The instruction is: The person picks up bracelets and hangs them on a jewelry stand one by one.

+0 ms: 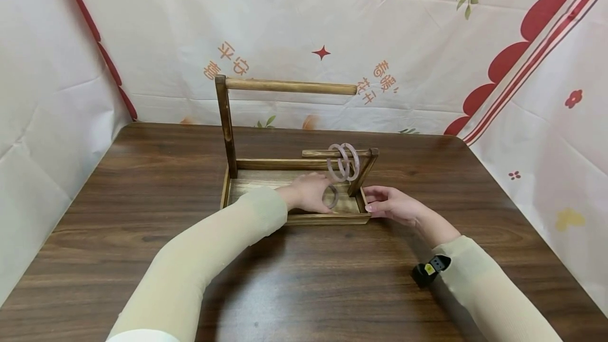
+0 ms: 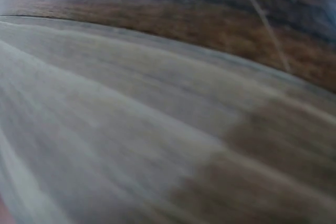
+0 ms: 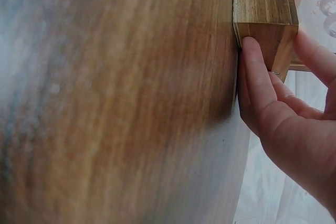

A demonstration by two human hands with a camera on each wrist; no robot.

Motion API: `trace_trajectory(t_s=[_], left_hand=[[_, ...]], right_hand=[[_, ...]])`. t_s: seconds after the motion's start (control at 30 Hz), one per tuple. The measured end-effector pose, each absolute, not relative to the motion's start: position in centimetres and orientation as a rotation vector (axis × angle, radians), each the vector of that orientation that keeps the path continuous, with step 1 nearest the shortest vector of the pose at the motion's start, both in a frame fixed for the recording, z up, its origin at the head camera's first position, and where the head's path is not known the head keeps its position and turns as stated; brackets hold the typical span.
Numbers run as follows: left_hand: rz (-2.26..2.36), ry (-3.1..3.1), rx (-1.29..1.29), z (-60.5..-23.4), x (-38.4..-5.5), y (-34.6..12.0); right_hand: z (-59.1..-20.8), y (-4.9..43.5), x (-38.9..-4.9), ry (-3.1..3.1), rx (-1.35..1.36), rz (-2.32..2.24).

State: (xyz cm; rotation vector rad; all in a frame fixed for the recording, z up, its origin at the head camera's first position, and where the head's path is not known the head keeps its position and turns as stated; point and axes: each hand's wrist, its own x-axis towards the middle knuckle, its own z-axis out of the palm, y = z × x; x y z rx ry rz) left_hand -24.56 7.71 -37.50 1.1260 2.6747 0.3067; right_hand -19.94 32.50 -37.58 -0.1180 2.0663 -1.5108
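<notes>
A wooden rack point(image 1: 328, 219) with a shallow tray base stands on the table, a tall post and bar at its left, a shorter pair at its right. Two pale pinkish bangles point(image 1: 352, 162) hang on the short bar. My left hand point(image 1: 311, 192) is down inside the tray, its fingertips gripping a greyish bangle point(image 1: 336, 197); the hand covers part of that ring. At the tray's right end my right hand point(image 1: 396, 206) holds the end wall, thumb at the rim. The right wrist view shows its fingers point(image 3: 257, 72) against the wood's outer face.
The long upper bar point(image 1: 290, 86) reaches over the tray from the tall post point(image 1: 225, 125). Behind the brown table point(image 1: 304, 278) hangs a printed white cloth point(image 1: 294, 25), with more cloth at both sides. A black wrist camera point(image 1: 429, 271) sits at the right cuff.
</notes>
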Motion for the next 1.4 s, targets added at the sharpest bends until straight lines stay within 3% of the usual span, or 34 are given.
trace_trajectory(t_s=[1.4], left_hand=[[0.691, 2.71, 0.957, -37.3, -24.7, 5.0]], right_hand=[[-37.7, 32.3, -19.9, 2.059, -0.14, -1.516]])
